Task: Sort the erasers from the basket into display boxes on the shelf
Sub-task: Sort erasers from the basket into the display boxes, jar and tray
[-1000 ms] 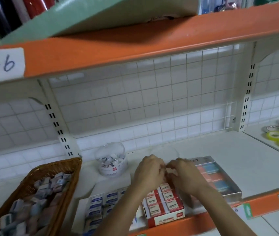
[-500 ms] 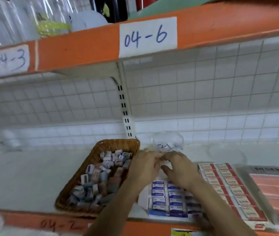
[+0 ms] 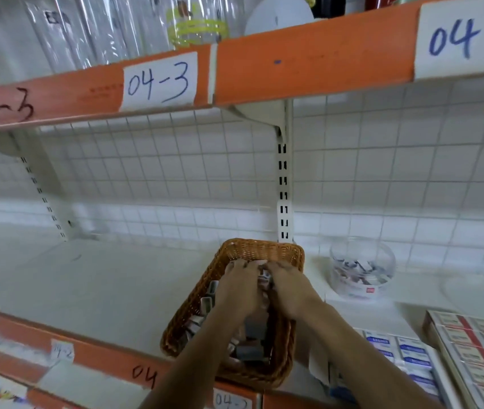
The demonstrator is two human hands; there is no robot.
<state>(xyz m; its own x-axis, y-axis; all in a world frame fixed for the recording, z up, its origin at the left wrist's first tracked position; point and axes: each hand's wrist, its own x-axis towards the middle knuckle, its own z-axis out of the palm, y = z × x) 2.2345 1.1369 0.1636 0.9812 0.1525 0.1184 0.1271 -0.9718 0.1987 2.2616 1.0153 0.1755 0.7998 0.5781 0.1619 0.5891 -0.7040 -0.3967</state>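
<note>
Covering basket (image 3: 264,250) erasers (image 3: 207,302), left grip (image 3: 240,286), right grip (image 3: 290,290)

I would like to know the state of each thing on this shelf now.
basket, upright, partly filled with erasers
left hand, inside the basket, grasp unclear
right hand, inside the basket, grasp unclear
clear tub, upright, partly filled
blue-label box, open, stocked
red-label box, open, stocked

L hand (image 3: 239,286), R hand (image 3: 289,290) in basket (image 3: 264,249) w/ erasers (image 3: 206,302).
</note>
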